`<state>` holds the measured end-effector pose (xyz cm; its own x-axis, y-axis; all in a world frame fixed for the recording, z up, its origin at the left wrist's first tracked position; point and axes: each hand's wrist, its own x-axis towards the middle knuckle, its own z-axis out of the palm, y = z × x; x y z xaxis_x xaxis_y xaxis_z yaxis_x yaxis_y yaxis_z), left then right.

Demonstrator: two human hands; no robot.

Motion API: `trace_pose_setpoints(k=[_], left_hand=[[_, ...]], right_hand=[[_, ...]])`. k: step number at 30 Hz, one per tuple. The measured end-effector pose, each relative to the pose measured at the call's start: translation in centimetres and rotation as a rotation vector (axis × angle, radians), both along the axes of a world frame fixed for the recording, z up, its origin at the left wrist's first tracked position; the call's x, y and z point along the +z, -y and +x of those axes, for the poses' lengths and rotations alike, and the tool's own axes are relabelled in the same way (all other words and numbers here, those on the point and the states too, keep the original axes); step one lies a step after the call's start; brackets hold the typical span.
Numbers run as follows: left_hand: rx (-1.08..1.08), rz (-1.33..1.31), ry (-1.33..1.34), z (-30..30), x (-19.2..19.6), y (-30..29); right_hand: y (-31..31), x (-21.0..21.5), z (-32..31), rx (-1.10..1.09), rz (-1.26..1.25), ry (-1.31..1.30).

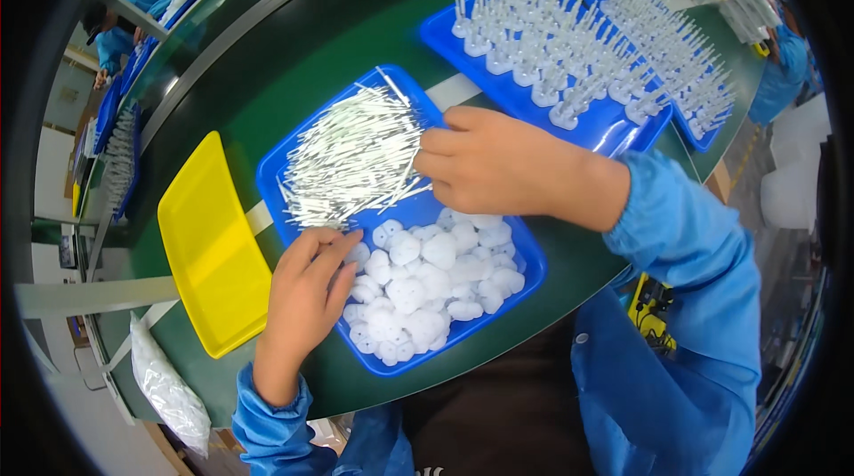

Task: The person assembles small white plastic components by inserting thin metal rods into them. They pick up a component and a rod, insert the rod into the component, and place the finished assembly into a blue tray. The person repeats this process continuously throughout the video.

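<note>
Blue tray (294, 209) on green worktop (294, 67): loose heap of thin white pins (351, 160) at the far end, white round caps (431, 285) nearer the body. Right hand (494, 165), fingers curled, pinches at the heap's edge. Left hand (307, 294) lies flat, fingertips on the caps. Pins look light, stiff, slippery, prone to scatter; best pinched singly mid-shaft. Caps: small, light, gripped by the rim.

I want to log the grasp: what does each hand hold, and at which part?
The right hand pinches thin white sticks at their near ends. The left hand rests on round white caps; a hold cannot be told.
</note>
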<state>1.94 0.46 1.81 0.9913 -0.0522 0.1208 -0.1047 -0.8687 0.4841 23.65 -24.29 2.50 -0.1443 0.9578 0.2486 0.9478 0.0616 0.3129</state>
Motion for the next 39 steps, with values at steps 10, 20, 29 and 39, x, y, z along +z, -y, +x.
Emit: trace_pose_setpoints(k=[10,20,29,39], left_hand=[[0.217,-0.218,0.02,-0.3,1.6,0.2],[0.214,-0.886,0.501,4.4,-1.7,0.6],[0.202,-1.142,0.34,4.0,-3.3,1.8],[0.304,-1.157,0.286,3.9,-2.5,1.5]], right_hand=[[-0.2,1.2,0.4,0.003,0.159,-0.117],[-5.8,0.2,-4.4,-0.305,0.554,-1.417],[-5.6,-2.1,-4.5,-0.181,0.61,-1.055],[-5.4,-1.6,-4.3,-0.251,0.565,-0.834]])
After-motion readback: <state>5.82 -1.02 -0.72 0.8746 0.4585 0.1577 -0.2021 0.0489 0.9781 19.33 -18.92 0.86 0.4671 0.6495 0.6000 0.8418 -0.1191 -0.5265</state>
